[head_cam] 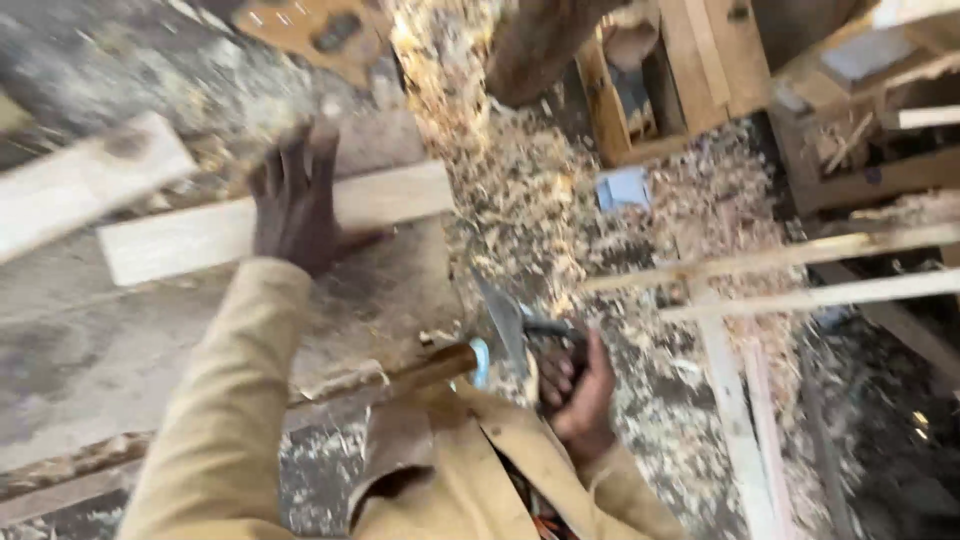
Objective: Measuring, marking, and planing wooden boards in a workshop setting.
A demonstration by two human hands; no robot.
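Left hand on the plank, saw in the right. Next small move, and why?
Probably bring the handsaw with the dark handle up to the pale wooden plank. The left hand already lies flat on that plank on the worn workbench, pinning it, while the right hand grips the saw low, off the bench edge and clear of the wood. The picture is blurred, so no cut line shows.

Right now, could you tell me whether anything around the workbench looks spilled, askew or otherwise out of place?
Wood shavings lie thick over the floor past the bench. The pale plank under the left hand lies askew across the benchtop. The right hand grips a handsaw; the picture is blurred.
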